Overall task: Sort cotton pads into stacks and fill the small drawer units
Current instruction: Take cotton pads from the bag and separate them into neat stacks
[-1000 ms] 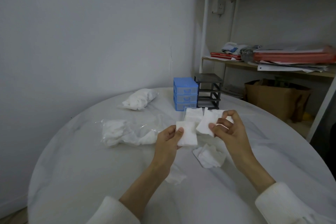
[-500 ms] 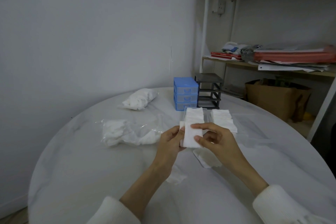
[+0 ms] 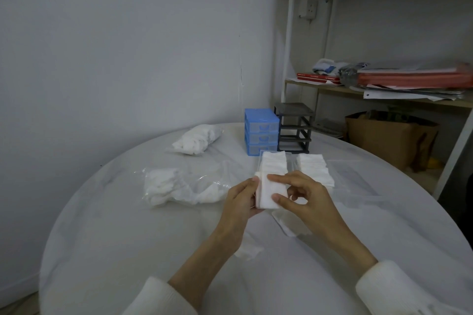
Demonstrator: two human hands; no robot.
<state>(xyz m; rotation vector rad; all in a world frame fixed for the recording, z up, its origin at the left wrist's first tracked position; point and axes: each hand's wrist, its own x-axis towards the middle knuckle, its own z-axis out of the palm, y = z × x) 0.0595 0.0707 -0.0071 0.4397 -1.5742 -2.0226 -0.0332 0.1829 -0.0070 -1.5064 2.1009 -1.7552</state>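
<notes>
While my left hand (image 3: 240,202) curls round the left edge of a small stack of cotton pads (image 3: 270,193), my right hand (image 3: 304,195) pinches the same stack, forefinger laid flat over its top face and thumb against its near corner. The pads are soft, matte, square-cut and white, with slightly fuzzy edges; the stack is held clear of the round table (image 3: 107,225), whose pale cover is smooth and faintly creased.

Just beyond the stack, two rows of pads (image 3: 275,161) (image 3: 316,169) lie in clear trays. Behind them stand a blue drawer unit (image 3: 261,132), ribbed plastic with three translucent drawers, and a black frame (image 3: 294,126), open and without drawers, touching it on the right. Left of my hands lie two crinkled clear bags of loose pads (image 3: 176,185) (image 3: 197,139). A few loose pads (image 3: 289,225) rest beneath my right wrist.

Open cloth lies between my forearms and along the near rim; the shelving (image 3: 289,59) stands close beyond the table's far right edge.

Compared with a second ago, my right hand's separate pad now sits on the left hand's stack, and both hands meet.
</notes>
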